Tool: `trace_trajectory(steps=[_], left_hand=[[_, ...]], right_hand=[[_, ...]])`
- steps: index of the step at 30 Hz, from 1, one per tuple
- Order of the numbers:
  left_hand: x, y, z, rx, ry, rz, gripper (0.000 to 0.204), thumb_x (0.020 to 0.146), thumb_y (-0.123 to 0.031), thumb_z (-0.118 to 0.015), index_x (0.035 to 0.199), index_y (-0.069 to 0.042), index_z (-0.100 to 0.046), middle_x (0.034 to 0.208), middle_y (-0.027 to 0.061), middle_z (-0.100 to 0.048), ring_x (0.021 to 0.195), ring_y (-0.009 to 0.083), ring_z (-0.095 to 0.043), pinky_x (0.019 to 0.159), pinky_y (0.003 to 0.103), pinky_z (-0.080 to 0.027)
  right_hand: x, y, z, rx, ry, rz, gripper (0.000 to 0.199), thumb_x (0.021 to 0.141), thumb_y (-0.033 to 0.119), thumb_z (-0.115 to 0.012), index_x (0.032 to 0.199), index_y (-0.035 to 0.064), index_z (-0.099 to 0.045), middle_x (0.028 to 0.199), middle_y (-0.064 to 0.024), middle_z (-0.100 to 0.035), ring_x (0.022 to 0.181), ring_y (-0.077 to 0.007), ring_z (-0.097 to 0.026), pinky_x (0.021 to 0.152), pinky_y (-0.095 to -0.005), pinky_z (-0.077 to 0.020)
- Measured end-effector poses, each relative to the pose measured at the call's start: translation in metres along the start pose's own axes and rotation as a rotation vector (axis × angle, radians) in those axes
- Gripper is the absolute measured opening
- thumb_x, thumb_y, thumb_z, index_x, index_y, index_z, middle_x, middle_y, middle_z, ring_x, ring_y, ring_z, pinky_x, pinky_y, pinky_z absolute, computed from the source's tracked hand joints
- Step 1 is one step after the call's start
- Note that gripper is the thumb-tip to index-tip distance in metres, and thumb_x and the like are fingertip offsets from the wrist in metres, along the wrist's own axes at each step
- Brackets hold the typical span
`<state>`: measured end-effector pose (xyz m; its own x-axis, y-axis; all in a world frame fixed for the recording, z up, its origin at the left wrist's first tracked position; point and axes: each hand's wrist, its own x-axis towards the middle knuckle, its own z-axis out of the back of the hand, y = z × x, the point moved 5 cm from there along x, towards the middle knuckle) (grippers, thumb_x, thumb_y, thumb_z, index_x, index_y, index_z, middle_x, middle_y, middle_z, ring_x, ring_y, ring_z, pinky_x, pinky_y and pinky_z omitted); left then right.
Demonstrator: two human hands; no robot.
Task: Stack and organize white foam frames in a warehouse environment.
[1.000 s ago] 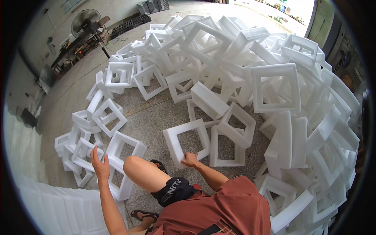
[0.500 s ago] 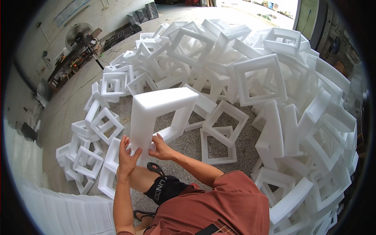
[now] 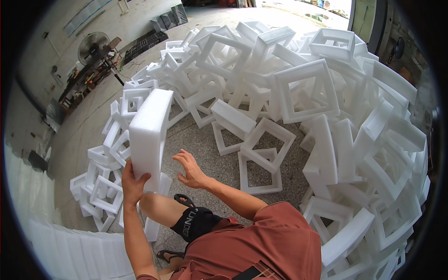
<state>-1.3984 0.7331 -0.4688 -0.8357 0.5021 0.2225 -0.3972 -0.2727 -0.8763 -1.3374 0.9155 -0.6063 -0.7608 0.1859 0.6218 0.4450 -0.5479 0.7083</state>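
Head view, looking down: the left hand [image 3: 133, 179] has its fingers curled around the lower edge of a white foam frame [image 3: 149, 135], thumb on the near face, holding it firmly. That frame stands on edge, raised off the ground and seen nearly side-on, in front of the person's left knee [image 3: 156, 207]. The right hand [image 3: 189, 168] is open, fingers spread and slightly bent, holding nothing; it hovers just beside the frame's right face, not touching it. Below the hands, a dark sandal [image 3: 184, 200] rests on the speckled floor [image 3: 219, 168]. A large heap of identical square foam frames [image 3: 303, 88] rings this bare patch on the left, far and right sides, some lying flat, most tilted against each other. Two frames [image 3: 261, 163] lie near the right forearm. A standing fan [image 3: 93, 46] is well apart at upper left.
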Motion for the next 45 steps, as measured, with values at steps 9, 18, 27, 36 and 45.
trace_trajectory(steps=[9, 18, 27, 36, 45], left_hand=[[-0.033, 0.052, 0.102, 0.618, -0.389, -0.06, 0.042, 0.082, 0.0, -0.068, 0.122, 0.003, -0.057, 0.115, 0.021, -0.064, 0.108, 0.035, -0.062, 0.095, 0.04, -0.046], [-0.125, 0.18, 0.152, 0.71, -0.507, 0.207, 0.04, 0.083, 0.0, -0.067, 0.122, 0.005, -0.058, 0.116, 0.0211, -0.064, 0.107, 0.0365, -0.062, 0.095, 0.04, -0.048], [-0.206, 0.268, 0.108, 0.752, -0.458, 0.387, 0.04, 0.078, 0.001, -0.07, 0.117, -0.003, -0.062, 0.11, 0.0159, -0.064, 0.103, 0.0398, -0.06, 0.09, 0.044, -0.048], [-0.217, 0.333, 0.117, 0.901, -0.448, 0.404, 0.035, 0.081, 0.004, -0.061, 0.113, -0.007, -0.064, 0.102, 0.0113, -0.063, 0.101, 0.0329, -0.059, 0.095, 0.045, -0.043], [-0.223, 0.416, 0.154, 0.893, -0.558, 0.451, 0.035, 0.078, 0.005, -0.063, 0.112, -0.006, -0.064, 0.102, 0.0109, -0.063, 0.1, 0.0319, -0.06, 0.094, 0.046, -0.043]], right_hand=[[-0.236, -0.214, 0.025, -0.685, 0.162, -1.171, 0.106, 0.074, 0.037, -0.08, 0.151, 0.0017, -0.015, 0.15, -0.037, -0.016, 0.142, -0.0513, -0.015, 0.108, -0.0702, -0.0186], [-0.321, -0.228, 0.02, -0.591, 0.611, -1.362, 0.116, 0.07, 0.048, -0.082, 0.153, 0.0037, -0.013, 0.146, -0.0268, -0.038, 0.137, -0.0497, -0.03, 0.109, -0.0637, -0.0273], [-0.316, -0.264, -0.018, -0.914, 0.941, -0.969, 0.11, 0.074, 0.019, -0.077, 0.152, -0.0061, -0.004, 0.126, -0.0298, -0.056, 0.124, -0.0436, -0.05, 0.107, -0.0632, -0.0304], [-0.061, -0.127, -0.121, -0.101, 0.4, -0.63, 0.088, 0.076, 0.009, -0.08, 0.147, -0.0056, -0.03, 0.123, -0.0238, -0.058, 0.108, -0.0317, -0.062, 0.089, -0.0403, -0.0519], [0.06, -0.05, -0.258, -0.143, 0.889, 0.135, 0.074, 0.076, -0.008, -0.07, 0.143, 0.0083, -0.044, 0.113, -0.0184, -0.067, 0.107, -0.0358, -0.063, 0.092, -0.0453, -0.049]])
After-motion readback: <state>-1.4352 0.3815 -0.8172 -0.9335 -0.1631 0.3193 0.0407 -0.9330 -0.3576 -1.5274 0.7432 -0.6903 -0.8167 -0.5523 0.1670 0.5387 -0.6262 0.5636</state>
